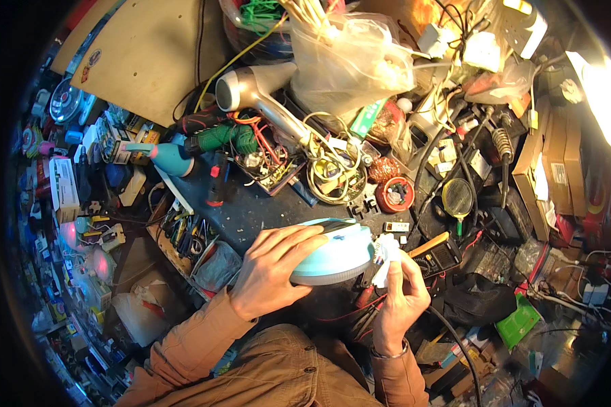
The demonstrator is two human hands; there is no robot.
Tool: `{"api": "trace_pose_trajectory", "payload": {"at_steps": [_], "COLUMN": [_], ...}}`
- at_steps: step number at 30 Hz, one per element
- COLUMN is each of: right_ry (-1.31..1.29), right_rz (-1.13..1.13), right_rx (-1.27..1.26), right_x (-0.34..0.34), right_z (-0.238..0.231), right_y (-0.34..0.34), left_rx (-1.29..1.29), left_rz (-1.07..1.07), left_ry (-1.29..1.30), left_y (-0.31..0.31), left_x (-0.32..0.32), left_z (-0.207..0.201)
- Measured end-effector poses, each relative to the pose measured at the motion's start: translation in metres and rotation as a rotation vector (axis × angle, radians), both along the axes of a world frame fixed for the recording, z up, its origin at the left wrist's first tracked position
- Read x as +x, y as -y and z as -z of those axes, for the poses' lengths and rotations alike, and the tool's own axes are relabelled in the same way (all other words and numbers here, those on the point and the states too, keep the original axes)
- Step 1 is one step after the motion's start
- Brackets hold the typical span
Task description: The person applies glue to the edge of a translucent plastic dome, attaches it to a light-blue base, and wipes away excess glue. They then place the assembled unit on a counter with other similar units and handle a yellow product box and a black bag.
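My left hand [268, 271] grips a round light-blue and white plastic housing [336, 252], held tilted on its edge above the dark workbench [251, 214]. My right hand [400, 295] pinches a small white wad of cloth or tissue [389, 256] against the right side of the housing, next to a small dark part on its rim. Red wires run below the housing between my hands. Both sleeves are tan.
A silver hair dryer [254, 91], a green-handled tool [217, 139], a coil of wire [336, 173], a red tape roll [395, 195], a magnifier [457, 199], a multimeter [436, 254] and a soldering iron [504, 146] crowd the bench. A bright lamp [601, 95] shines at right.
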State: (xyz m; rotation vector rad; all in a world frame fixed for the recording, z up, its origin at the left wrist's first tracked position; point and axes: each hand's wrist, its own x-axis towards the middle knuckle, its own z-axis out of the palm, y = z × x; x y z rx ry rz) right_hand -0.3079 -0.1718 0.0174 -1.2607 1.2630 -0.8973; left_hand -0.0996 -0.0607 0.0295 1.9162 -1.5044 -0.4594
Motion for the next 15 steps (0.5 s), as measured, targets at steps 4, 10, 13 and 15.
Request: {"api": "trace_pose_trajectory", "payload": {"at_steps": [4, 10, 13, 15], "right_ry": [0.112, 0.057, -0.002, -0.041], "right_rz": [0.007, -0.067, -0.086, -0.068], "right_rx": [0.138, 0.13, 0.114, 0.114], "right_x": [-0.001, 0.005, 0.004, 0.003], "right_z": [0.029, 0.05, 0.055, 0.058], "right_y": [-0.01, -0.019, -0.018, -0.017], "left_rx": [0.069, 0.074, 0.065, 0.041], "left_rz": [0.039, 0.031, -0.037, -0.007], "left_ry": [0.051, -0.06, -0.196, -0.17], "left_y": [-0.013, -0.014, -0.014, -0.017], "left_x": [0.001, 0.0, -0.005, -0.002], "left_z": [-0.011, 0.009, 0.019, 0.022]}}
